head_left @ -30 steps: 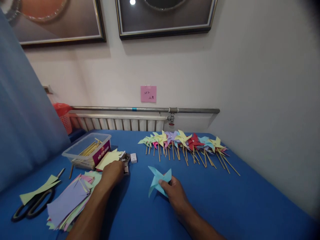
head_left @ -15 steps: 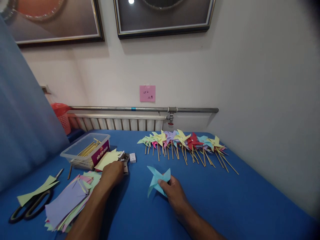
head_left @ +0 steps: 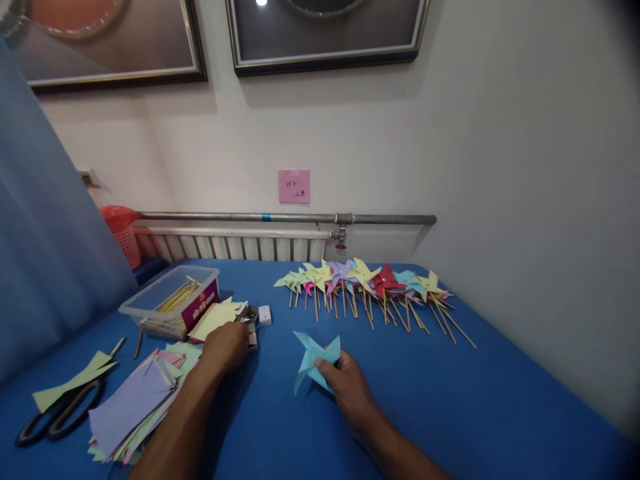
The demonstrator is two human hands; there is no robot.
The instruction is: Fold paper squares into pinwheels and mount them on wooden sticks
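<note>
My right hand point(head_left: 350, 387) pinches a light-blue paper pinwheel point(head_left: 316, 360) near its middle, thumb on top; no stick shows on it. Over at the left, my left hand point(head_left: 227, 343) reaches to small open boxes point(head_left: 251, 327) holding what look like small metal pins, and its fingertips are hidden from view. A small white box point(head_left: 265, 315) stands just right of these. Under and beside my left hand lie yellow paper sheets point(head_left: 215, 319). A stack of pastel paper point(head_left: 133, 407) is spread left of my left forearm.
A clear plastic tub point(head_left: 135, 307) holds wooden sticks point(head_left: 177, 297). Black-handled scissors point(head_left: 75, 410) lie at far left under a green paper piece point(head_left: 75, 381). Several finished pinwheels on sticks point(head_left: 385, 281) lie in a row at the back right of the blue table point(head_left: 450, 413).
Almost nothing differs; the view has shifted very slightly. Both hands stay in place, the right still holding the blue pinwheel.
</note>
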